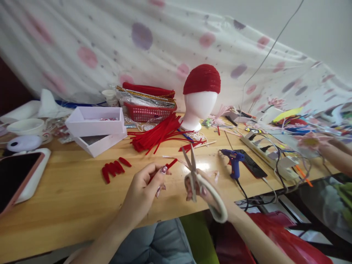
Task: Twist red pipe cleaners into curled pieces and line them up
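Pinched between thumb and fingers of my left hand (pixel 154 179) is a short red fuzzy strip, a pipe cleaner (pixel 172 163), its end pointing up to the right. My right hand (pixel 205 187) grips white-handled scissors (pixel 192 165), blades parted and pointing up, just right of the strip and apart from it. On the table left of my left hand lie several short red fuzzy pieces (pixel 115 168) in a row. Beyond my hands, a loose bundle of long red pipe cleaners (pixel 156 135) is spread out.
A white foam head (pixel 199 108) wearing a red cap (pixel 202 79) stands behind. A red basket (pixel 151 112) and white boxes (pixel 95 123) are at the back left. Rightward are a blue glue gun (pixel 233 161), a phone (pixel 251 165), a power strip (pixel 269 157) and another person's arm (pixel 337 156).
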`<state>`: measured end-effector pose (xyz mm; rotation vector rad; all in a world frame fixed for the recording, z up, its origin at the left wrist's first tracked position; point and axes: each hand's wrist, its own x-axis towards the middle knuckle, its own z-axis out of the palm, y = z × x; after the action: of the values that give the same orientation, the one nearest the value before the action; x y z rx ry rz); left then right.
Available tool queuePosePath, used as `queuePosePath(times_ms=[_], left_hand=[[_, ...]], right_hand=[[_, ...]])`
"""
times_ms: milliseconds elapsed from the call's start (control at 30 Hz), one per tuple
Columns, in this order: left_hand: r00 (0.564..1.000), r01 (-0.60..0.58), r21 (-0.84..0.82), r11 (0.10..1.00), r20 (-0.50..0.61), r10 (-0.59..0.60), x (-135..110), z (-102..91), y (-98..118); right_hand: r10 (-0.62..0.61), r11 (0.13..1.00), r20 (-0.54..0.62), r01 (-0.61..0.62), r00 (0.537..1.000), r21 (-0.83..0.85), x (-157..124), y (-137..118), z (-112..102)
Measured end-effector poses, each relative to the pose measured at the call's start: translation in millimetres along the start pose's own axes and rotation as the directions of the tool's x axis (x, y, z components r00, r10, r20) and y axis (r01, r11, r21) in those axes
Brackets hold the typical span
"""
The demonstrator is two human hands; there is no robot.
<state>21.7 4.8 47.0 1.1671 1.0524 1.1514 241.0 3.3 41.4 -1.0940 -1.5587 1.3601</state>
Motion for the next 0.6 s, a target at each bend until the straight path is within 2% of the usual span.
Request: queuePosePath(times_ms=[67, 133, 300, 600], left_hand=[[1.000, -0.010, -0.020, 1.000, 0.003, 0.011, 1, 6.7, 4], [0.999, -0.028, -0.019, 0.999, 0.029, 0.028, 1, 12.2, 8], [0.983, -0.051, 0.036, 0.998, 0.181, 0.043, -2, 18.7, 14], [0.973, -0.055, 0.042, 0.998, 0.225, 0.044, 0, 20.7, 14]], right_hand=[[-0.003, 0.963, 0.109, 0.032, 0.994, -0.269, -8, -8, 8], [0.021, 0.907, 0.196, 0.063, 0.980, -0.417, -11, -14, 12], [0.019, 0.927, 0.297, 0.094, 0.955, -0.362, -8, -21, 10], [-0.005, 0.927, 0.324, 0.126, 0.946, -0.355, -6, -19, 8]])
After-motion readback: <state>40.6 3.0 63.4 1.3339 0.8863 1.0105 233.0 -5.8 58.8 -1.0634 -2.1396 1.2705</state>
